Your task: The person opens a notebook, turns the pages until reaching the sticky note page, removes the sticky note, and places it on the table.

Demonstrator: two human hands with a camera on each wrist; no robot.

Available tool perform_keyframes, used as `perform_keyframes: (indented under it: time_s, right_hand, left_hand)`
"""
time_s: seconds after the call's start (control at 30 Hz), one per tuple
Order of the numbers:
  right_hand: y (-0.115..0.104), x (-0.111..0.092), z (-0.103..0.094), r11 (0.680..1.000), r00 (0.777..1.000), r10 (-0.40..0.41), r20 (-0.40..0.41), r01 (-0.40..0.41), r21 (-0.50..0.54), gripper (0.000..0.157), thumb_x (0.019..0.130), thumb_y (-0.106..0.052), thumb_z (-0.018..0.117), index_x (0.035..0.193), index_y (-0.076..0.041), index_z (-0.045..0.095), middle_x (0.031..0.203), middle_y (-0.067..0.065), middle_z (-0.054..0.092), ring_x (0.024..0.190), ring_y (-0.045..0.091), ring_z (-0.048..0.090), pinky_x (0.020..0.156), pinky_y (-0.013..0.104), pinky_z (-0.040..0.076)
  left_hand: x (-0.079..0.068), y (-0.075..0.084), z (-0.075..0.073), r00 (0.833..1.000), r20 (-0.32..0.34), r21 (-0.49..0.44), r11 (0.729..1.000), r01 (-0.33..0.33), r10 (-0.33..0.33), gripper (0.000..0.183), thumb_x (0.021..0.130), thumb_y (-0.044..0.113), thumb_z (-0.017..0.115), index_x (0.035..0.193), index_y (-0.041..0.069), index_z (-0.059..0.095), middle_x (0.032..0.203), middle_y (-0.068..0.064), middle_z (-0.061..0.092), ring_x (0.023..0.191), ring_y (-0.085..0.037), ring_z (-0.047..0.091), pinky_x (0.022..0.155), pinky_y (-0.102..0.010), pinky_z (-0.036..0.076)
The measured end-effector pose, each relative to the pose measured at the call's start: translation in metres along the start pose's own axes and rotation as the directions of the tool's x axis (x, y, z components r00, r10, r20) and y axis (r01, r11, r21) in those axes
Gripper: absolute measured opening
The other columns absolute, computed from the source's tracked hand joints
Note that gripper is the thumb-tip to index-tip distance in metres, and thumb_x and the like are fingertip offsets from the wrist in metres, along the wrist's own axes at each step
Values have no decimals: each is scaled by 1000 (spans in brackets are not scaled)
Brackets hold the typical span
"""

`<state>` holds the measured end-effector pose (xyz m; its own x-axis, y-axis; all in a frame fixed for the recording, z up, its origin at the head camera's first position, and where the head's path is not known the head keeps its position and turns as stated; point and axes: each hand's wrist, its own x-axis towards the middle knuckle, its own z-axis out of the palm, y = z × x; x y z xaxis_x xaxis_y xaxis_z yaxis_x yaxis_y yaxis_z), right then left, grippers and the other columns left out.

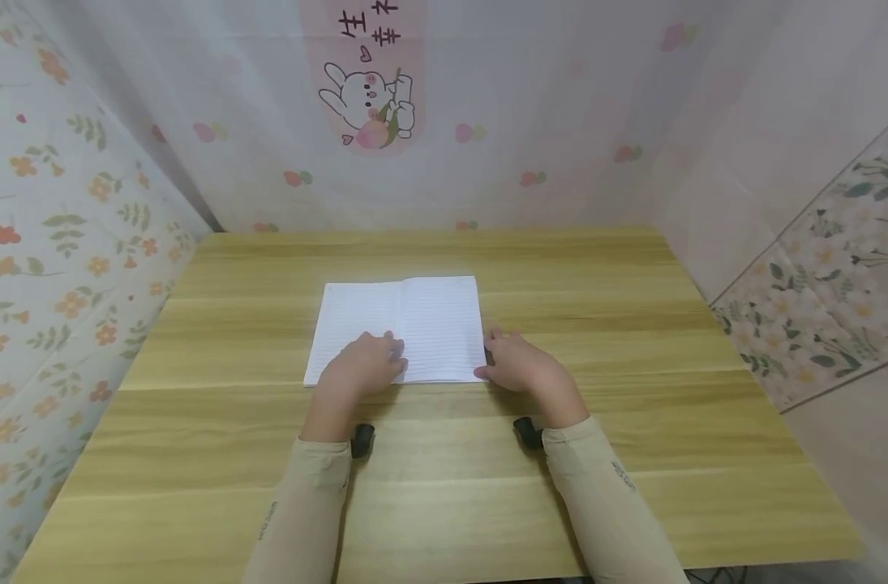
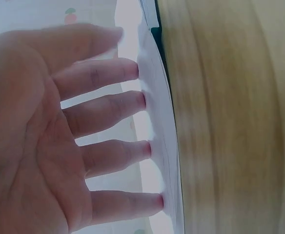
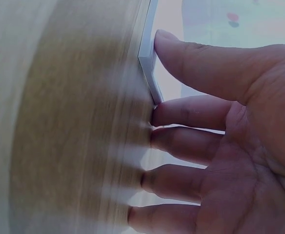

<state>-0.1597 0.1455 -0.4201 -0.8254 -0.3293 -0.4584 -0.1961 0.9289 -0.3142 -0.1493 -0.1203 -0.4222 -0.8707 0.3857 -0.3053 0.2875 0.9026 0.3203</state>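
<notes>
An open notebook (image 1: 439, 316) with ruled white pages lies flat on the wooden table. My left hand (image 1: 362, 365) is over its left page near the fold; in the left wrist view the fingers (image 2: 113, 112) are spread and fairly straight, their tips on the paper. At the notebook's right side is my right hand (image 1: 520, 362). The right wrist view shows its thumb (image 3: 181, 56) on top of the page stack (image 3: 150, 48) near the corner. There the index fingertip meets the side edge, and the other fingertips rest on the table.
The wooden table (image 1: 429, 478) extends around the notebook on every side. Floral cloth (image 1: 71, 243) hangs at the left, and a pale curtain (image 1: 560, 97) with a rabbit print stands behind. A black strap piece (image 1: 363, 440) shows by the left wrist, another (image 1: 528, 433) by the right.
</notes>
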Motion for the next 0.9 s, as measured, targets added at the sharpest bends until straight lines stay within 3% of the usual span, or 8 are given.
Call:
perform_keyframes:
  time_s: [0.13,0.4,0.67,0.9]
  right_hand:
    - [-1,4,-9,1000,1000,-4,-15,4,-6,74,109,-33,60,164,6,30,175,27,20,161,54,21,132,61,25]
    - [0,-3,-10,999,1000,-6,-22,7,41,72,109,-31,61,163,7,32,175,29,18,162,56,10,131,67,21]
    - [-2,-11,14,995,999,-10,-47,15,97,71,107,-27,65,160,10,37,172,32,24,160,59,13,130,67,23]
    - [0,-6,6,995,997,8,-77,0,101,68,107,-27,65,159,9,40,172,30,26,160,57,20,131,65,24]
  left_hand:
    - [6,-3,-7,1000,-5,-3,1000,4,-4,52,110,27,48,155,1,52,166,-26,43,153,-50,43,124,-59,41]
    - [4,1,-4,998,-15,-73,996,59,-60,53,109,32,52,155,7,54,168,-23,42,149,-56,43,113,-71,45]
    - [-10,2,11,995,-29,-85,993,88,-91,51,108,31,56,150,2,57,154,-30,54,134,-57,56,103,-72,51]
    - [0,2,7,993,-98,-47,997,59,-63,39,106,31,60,133,4,67,150,-27,59,118,-55,66,93,-70,56]
